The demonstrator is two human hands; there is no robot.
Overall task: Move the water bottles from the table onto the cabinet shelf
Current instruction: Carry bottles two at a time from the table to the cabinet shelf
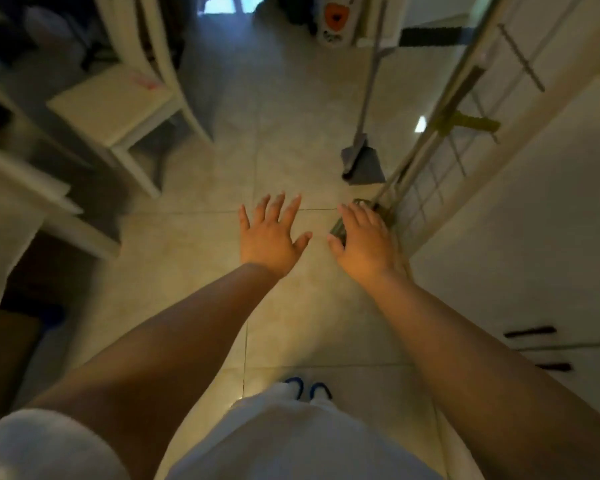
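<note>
Both my arms stretch forward over the tiled floor. My left hand [272, 233] is spread flat with straight fingers and holds nothing. My right hand [362, 242] is also extended, fingers relaxed, palm down, holding nothing. A white cabinet [520, 244] with dark handles stands along the right. A table edge [21, 188] shows blurred at the left. No water bottle is visible in this view.
A white chair [118, 105] stands at the upper left. A broom and grey dustpan [362, 164] lean by a folded wire drying rack [440, 161] on the right. A small dark object [340, 228] lies on the floor beneath my right hand. Open tiled floor [291, 133] runs ahead.
</note>
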